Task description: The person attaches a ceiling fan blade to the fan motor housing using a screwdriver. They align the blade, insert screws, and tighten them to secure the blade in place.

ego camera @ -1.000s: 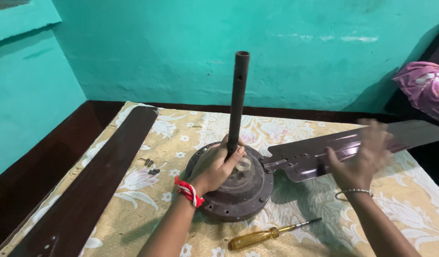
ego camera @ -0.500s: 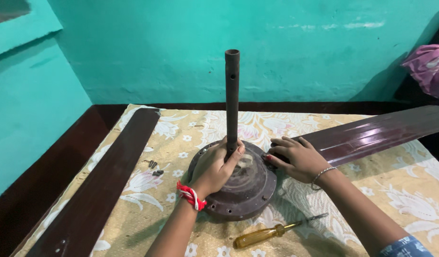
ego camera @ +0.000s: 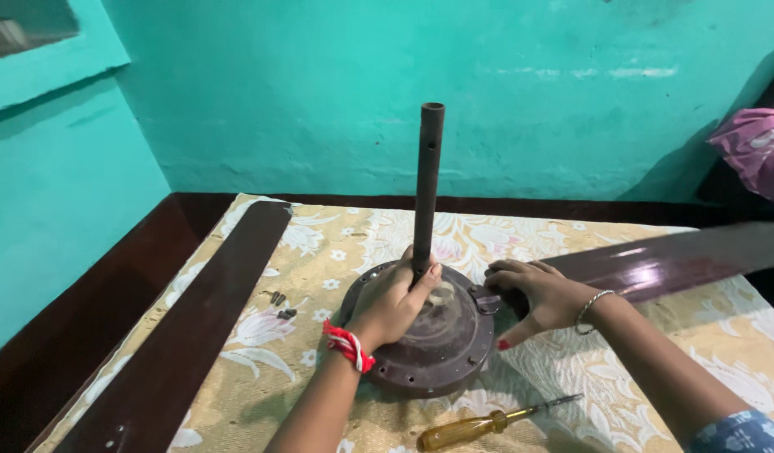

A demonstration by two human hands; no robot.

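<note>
Since a moment ago the right hand (ego camera: pixel 542 298) has pressed the blade (ego camera: pixel 655 264) root closer against the motor (ego camera: pixel 429 335) on the cloth (ego camera: pixel 655 377), fingers curled over it, while the left hand (ego camera: pixel 395 302) grips the rod (ego camera: pixel 426 189) base, steadying it.

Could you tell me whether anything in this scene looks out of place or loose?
Yes: a few small dark screws lie loose on the floral cloth between the detached fan blade and the motor housing. A yellow-handled screwdriver lies near the front edge. Nothing looks spilled or broken.
</note>
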